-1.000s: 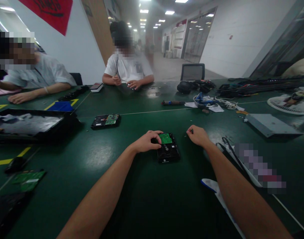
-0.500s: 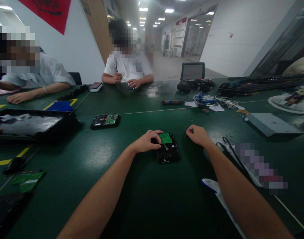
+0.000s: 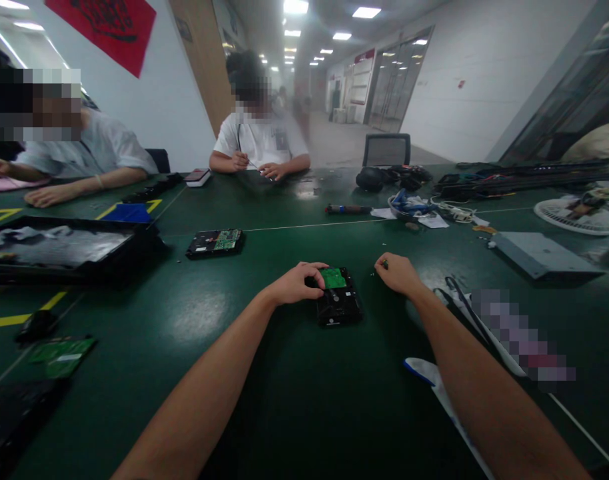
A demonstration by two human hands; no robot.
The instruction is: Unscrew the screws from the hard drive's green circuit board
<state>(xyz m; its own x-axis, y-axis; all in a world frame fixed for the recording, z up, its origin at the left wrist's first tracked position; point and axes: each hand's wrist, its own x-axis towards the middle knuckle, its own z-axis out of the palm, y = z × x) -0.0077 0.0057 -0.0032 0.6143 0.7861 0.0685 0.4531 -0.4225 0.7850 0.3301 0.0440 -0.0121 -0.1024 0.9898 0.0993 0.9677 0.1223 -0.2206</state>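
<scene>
A black hard drive (image 3: 338,303) with a small green circuit board (image 3: 333,278) on top lies on the dark green table (image 3: 294,400) in front of me. My left hand (image 3: 295,283) rests curled on the drive's left edge, gripping it. My right hand (image 3: 399,273) lies on the table just right of the drive, fingers pinched together around something tiny that I cannot make out.
A second hard drive (image 3: 215,243) lies farther left. A black tray (image 3: 59,250) and a loose green board (image 3: 62,355) sit at the left. Cables, a screwdriver (image 3: 347,209), a grey metal box (image 3: 539,253) and a white fan guard (image 3: 577,217) fill the right. Two people sit across the table.
Both hands and the drive stay where they were. The view has dipped very slightly.
</scene>
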